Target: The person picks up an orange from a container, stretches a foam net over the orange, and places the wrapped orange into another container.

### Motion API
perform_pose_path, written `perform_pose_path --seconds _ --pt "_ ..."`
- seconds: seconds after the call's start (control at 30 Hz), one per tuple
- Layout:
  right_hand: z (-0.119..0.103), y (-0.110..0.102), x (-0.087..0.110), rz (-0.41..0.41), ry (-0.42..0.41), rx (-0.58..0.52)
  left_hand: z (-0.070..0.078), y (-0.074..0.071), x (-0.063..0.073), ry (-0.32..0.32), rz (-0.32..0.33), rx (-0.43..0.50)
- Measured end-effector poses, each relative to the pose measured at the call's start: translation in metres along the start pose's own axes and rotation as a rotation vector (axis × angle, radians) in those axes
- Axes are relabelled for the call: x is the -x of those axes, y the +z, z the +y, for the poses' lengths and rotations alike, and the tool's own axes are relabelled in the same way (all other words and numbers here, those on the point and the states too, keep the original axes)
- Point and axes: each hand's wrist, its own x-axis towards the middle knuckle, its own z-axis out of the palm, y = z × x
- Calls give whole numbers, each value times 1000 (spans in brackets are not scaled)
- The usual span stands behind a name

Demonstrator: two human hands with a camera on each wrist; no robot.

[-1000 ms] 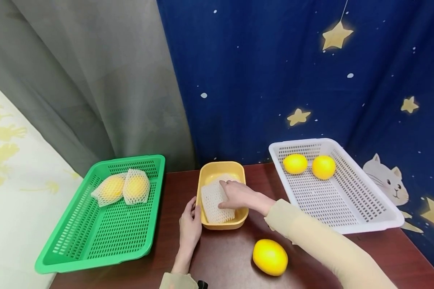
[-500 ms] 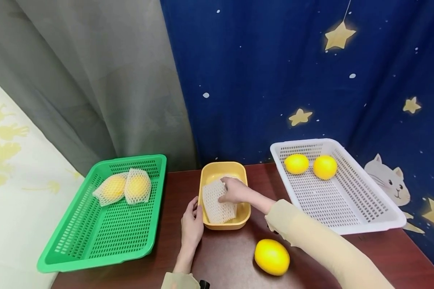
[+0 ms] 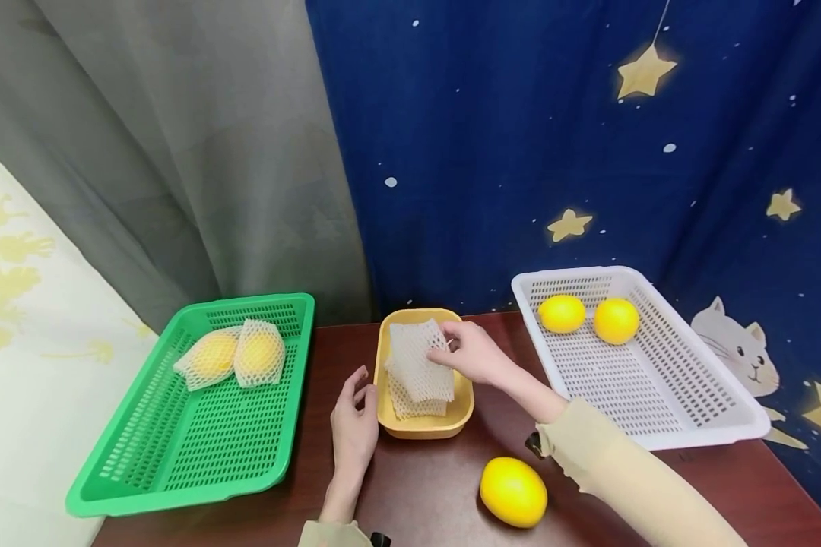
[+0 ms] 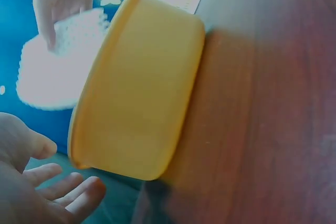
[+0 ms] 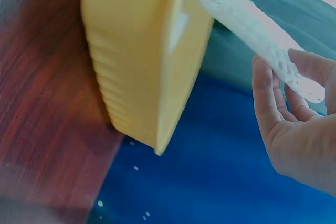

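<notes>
My right hand point(image 3: 473, 352) pinches a white foam net sleeve point(image 3: 419, 361) by its right edge, held above the yellow tub point(image 3: 424, 433). In the right wrist view the flattened foam net sleeve point(image 5: 257, 30) sits between thumb and fingers, over the tub's rim. More white netting point(image 3: 417, 409) lies in the tub below it. My left hand point(image 3: 354, 425) is at the tub's left side with its fingers loosely spread. The left wrist view shows the left hand point(image 4: 47, 177) holding nothing, beside the tub point(image 4: 142, 87). A bare yellow lemon point(image 3: 513, 492) rests on the table in front.
On the left, a green basket point(image 3: 198, 441) holds two lemons in foam nets point(image 3: 236, 355). A white basket point(image 3: 657, 395) at the right holds two bare lemons point(image 3: 588, 317). Grey and blue curtains point(image 3: 451, 152) hang behind the brown table point(image 3: 410, 494).
The right hand has lifted one foam net sleeve off the netting in the tub and moved slightly right. The left hand's fingers have come away from the tub's side.
</notes>
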Motion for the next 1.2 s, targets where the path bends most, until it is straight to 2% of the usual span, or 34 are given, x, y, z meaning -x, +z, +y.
perform_pose_path --seconds 0.3,0.47,0.6,0.7,0.83,0.97,1.1,1.2 --pt "4 -22 63 215 -50 -92 24 -9 -1 66 13 35" --pt "3 -19 97 372 -92 -128 42 -7 9 127 -2 50" --pt "3 -11 113 462 -123 -148 51 0 19 173 -47 62" --pt "4 -6 117 494 -134 -162 56 8 29 160 -126 55" --pt "6 -2 118 515 -128 -171 60 17 39 103 -237 40" --pt "8 -1 122 547 -122 -186 62 24 49 48 -300 66" --pt "9 1 128 588 -123 -227 66 32 57 24 -362 101" --pt "10 3 130 561 -140 -272 68 35 60 12 -375 117"
